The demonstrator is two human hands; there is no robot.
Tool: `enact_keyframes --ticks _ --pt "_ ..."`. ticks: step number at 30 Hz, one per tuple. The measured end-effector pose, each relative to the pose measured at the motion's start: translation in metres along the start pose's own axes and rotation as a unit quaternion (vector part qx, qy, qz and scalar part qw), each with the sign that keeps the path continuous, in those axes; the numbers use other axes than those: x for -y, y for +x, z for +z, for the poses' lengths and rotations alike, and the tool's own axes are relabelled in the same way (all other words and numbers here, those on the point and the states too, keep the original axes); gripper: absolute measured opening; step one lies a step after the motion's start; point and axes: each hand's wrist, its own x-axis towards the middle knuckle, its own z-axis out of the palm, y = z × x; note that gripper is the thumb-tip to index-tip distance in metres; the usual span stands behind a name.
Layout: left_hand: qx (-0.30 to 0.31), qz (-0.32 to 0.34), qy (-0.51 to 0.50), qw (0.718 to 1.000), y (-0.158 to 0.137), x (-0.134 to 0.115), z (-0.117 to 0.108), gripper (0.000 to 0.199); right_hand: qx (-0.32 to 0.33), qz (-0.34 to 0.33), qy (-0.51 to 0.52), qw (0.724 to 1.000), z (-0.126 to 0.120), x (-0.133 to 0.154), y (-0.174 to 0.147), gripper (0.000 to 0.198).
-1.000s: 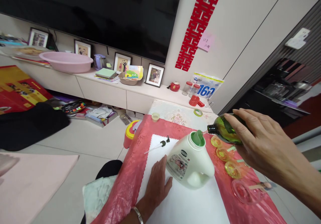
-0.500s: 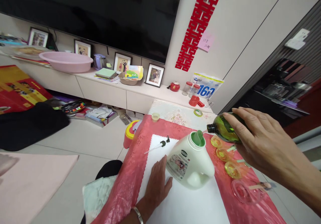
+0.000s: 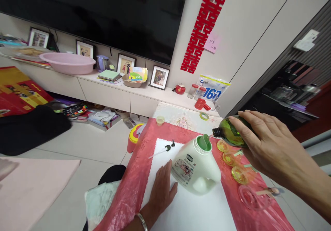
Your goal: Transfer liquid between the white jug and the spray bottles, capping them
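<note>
My right hand (image 3: pixel 263 138) is wrapped round a green bottle (image 3: pixel 231 131), tilted so its black neck points left at the jug's mouth. A thin clear stream runs from the neck to the green pouring spout (image 3: pixel 204 141) inside the mouth. The pale detergent jug (image 3: pixel 199 169) stands on a white sheet (image 3: pixel 186 210), its label facing left. My left hand (image 3: pixel 162 188) lies open on the sheet, fingertips beside the jug's left side; whether they touch it I cannot tell. A black pump head (image 3: pixel 169 147) with its tube lies behind my left hand.
Several small dishes, one a yellow dish (image 3: pixel 239 174), line the red cloth (image 3: pixel 131 186) at the right. A small cup (image 3: pixel 160 120) and a roll of green tape (image 3: pixel 204 116) sit at the back. Beyond stands a low cabinet (image 3: pixel 103 91) with a pink basin (image 3: pixel 68 63).
The green bottle and my right hand have shifted very slightly left, and the stream shows a little more plainly. My left hand and the jug have stayed in place.
</note>
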Motion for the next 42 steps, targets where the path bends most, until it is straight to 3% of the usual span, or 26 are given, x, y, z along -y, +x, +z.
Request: enact_keyframes --ticks 42 --pt "-0.002 -0.006 -0.006 1.000 0.0010 -0.0017 -0.0007 0.087 0.019 -0.017 -0.008 1.000 -0.0082 0.0020 0.0087 0.062"
